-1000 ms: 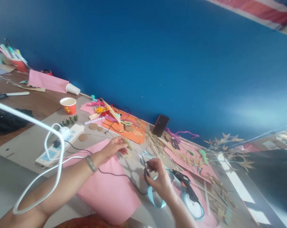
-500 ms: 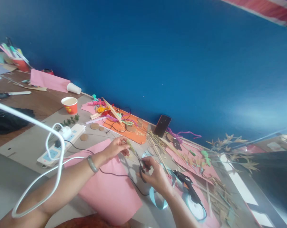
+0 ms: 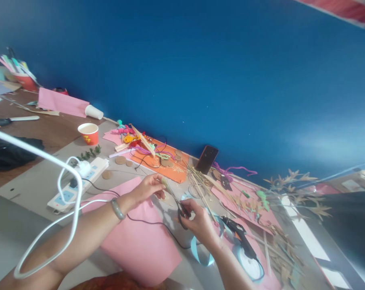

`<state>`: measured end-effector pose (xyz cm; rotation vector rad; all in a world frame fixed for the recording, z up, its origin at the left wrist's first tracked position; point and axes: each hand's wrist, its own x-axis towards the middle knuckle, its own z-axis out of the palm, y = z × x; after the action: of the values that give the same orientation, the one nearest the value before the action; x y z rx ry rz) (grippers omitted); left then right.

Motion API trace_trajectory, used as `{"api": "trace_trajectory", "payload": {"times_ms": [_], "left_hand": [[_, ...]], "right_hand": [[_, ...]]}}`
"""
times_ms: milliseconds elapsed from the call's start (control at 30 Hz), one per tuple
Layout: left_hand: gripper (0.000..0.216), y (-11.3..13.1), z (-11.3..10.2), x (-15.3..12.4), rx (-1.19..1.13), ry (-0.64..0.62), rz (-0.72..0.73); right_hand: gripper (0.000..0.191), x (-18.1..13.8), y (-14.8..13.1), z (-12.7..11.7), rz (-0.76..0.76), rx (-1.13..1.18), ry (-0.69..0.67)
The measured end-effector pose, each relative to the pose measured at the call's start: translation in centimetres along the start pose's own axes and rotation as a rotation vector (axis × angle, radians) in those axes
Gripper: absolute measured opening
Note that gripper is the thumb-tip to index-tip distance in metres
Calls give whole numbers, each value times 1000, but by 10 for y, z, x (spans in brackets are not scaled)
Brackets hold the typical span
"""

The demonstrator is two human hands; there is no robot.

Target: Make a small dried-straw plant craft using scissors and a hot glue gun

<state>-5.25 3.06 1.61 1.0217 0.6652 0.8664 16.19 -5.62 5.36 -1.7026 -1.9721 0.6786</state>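
Left hand (image 3: 152, 187) is pinched on a greenish scrap (image 3: 163, 182), right hand (image 3: 198, 221) is wrapped round the scissors (image 3: 180, 214), both held over the bench (image 3: 37, 181). Since a second ago the blades (image 3: 173, 194) have been brought up to the scrap, so snipping's probably on; contact can't be told tho.

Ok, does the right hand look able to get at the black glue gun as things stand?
Probably not straight away: the right hand is holding the scissors. Otherwise the way seems free: the black glue gun lies close to its right, apparently uncovered.
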Motion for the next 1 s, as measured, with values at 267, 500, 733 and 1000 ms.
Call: {"api": "trace_trajectory", "payload": {"times_ms": [267,500,733,1000], "left_hand": [[28,-2,-2,0,16,-17,3],[28,-1,-1,0,8,-16,14],[29,1,1,-1,7,-12,13],[28,2,1,-2,7,-7,5]], "right_hand": [[21,0,1,0,33,55,0],[18,-1,6,2,29,63,18],[17,-1,9,5,17,61,59],[14,-2,13,7,26,52,30]]}}
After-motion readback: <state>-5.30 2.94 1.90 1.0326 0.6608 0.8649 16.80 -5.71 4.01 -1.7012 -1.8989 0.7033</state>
